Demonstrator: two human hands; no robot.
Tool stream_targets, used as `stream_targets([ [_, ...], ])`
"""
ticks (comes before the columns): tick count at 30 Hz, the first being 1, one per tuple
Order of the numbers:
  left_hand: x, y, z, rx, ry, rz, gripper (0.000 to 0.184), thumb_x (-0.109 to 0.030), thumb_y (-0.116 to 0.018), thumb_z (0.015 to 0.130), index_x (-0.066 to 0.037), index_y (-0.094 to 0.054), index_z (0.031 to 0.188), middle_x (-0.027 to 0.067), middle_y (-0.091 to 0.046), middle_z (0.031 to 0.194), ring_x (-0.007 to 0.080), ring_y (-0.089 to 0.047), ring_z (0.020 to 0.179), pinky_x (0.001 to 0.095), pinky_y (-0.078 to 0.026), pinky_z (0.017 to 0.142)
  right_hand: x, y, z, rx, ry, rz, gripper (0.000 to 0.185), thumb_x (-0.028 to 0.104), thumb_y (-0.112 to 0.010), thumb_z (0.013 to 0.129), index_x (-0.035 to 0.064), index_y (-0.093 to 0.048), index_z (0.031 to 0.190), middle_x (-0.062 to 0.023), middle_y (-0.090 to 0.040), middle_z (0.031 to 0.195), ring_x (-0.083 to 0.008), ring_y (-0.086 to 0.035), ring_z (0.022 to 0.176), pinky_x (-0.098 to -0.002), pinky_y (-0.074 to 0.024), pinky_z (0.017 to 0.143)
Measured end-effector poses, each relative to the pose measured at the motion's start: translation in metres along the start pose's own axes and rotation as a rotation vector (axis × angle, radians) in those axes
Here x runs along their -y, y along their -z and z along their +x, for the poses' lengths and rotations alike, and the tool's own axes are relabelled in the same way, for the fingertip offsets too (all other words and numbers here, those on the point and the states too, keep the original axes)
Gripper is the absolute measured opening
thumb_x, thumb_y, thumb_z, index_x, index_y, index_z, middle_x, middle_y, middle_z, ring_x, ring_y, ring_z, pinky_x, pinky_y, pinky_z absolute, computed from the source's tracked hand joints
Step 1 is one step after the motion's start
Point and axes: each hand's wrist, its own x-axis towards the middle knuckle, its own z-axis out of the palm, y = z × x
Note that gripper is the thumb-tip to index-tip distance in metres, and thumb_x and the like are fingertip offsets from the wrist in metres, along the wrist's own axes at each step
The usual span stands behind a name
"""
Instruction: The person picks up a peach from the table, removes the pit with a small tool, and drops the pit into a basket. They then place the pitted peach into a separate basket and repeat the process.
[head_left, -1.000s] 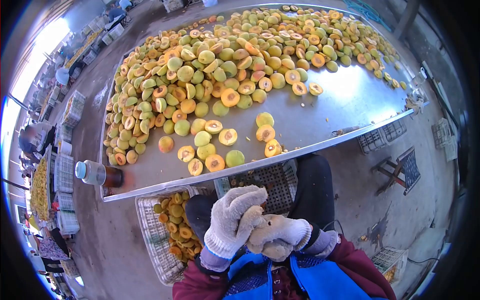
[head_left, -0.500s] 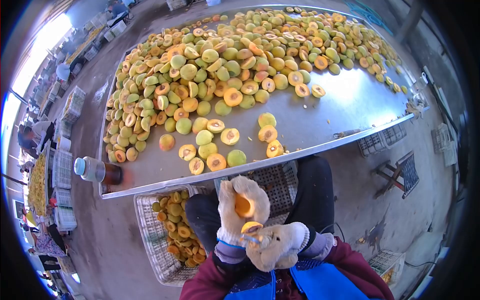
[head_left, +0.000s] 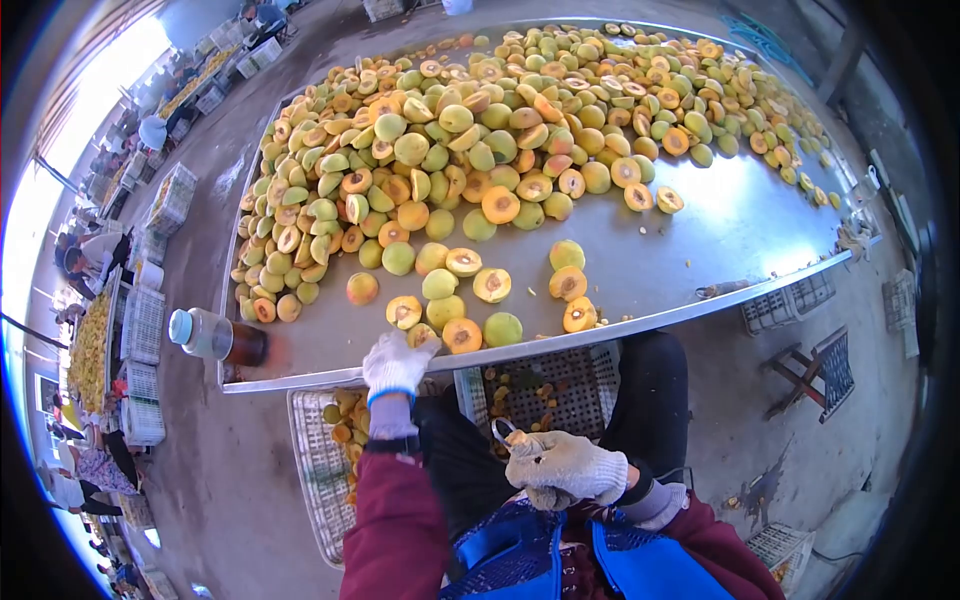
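Observation:
My left hand (head_left: 397, 365), in a whitish work glove, reaches over the near edge of the metal table. Its fingers are stretched out and touch a peach half (head_left: 424, 333), partly covering it; the fingertips are hard to make out. Close by lie more cut peach halves (head_left: 462, 336) and a greenish one (head_left: 503, 329) cut side down. My right hand (head_left: 565, 468), gloved too, is closed in front of my lap. It grips a pitting tool with a curved metal loop (head_left: 503, 428); its handle is mostly hidden in the glove.
A large heap of peach halves (head_left: 410, 150) covers the table's far side. A bottle of dark liquid (head_left: 215, 337) stands at the left corner. Below are a crate of peach halves (head_left: 315, 440) and a dark crate with scraps (head_left: 590, 385). A folding stool (head_left: 815, 375) stands right; people work far left.
My left hand has gone from my lap, where it held a hollowed peach half, up to the table edge. The peach half at my right hand is gone; the tool stays in its grip.

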Motion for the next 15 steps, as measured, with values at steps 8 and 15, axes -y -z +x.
stream_targets([
  [8,-0.019,0.008,-0.045,0.246,-0.288,-1.492,0.042,-0.028,-0.062,0.089,-0.005,-0.052,0.123,0.0112,-0.062,0.103,0.0152,-0.062,0.074,0.0261,-0.050,0.057,-0.013,-0.002,0.014,-0.205,0.196,0.025,0.019,0.027,-0.063,0.090,0.0092,-0.057,0.092,-0.0003,-0.058,0.062,-0.0088,-0.054,0.049,-0.0243,-0.0432,0.045],
  [15,-0.034,0.013,-0.126,0.384,-0.493,-1.670,0.052,-0.044,-0.040,0.102,0.002,-0.049,0.125,0.0092,-0.062,0.107,0.0146,-0.060,0.090,0.0277,-0.048,0.083,0.016,-0.018,0.006,-0.331,0.243,-0.196,0.027,0.033,-0.062,0.090,0.0088,-0.060,0.103,-0.0002,-0.058,0.059,-0.0090,-0.056,0.050,-0.0256,-0.0455,0.049],
])
